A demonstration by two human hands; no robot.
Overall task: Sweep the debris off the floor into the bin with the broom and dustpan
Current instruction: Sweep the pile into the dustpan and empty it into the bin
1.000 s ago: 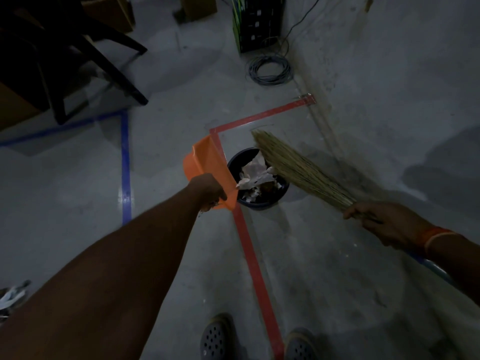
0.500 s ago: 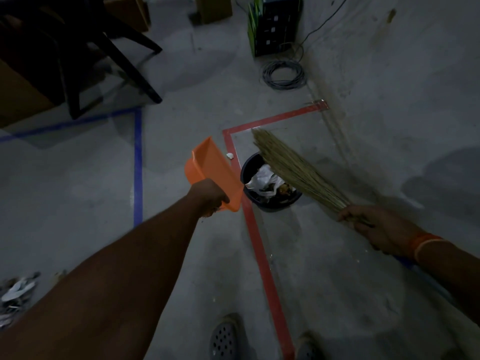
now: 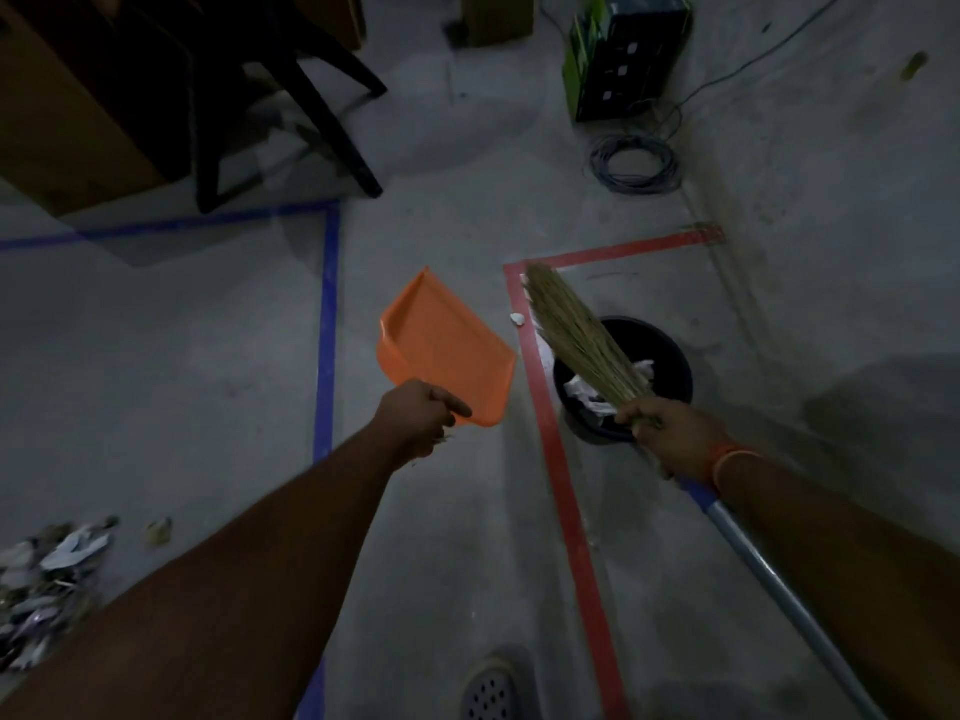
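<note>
Plainly more debris (image 3: pixel 47 579) waits heaped on the floor at far left. Paper fills the bin (image 3: pixel 670 366), so the left hand (image 3: pixel 421 418), fingers curled round the handle, carries the dustpan (image 3: pixel 447 350) clear, while the right hand (image 3: pixel 670 433) grips the broom (image 3: pixel 571 335) raised over it.

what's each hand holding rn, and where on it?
Left hand grips the orange dustpan at its handle end. Right hand grips the broom where bristles meet the handle.
</note>
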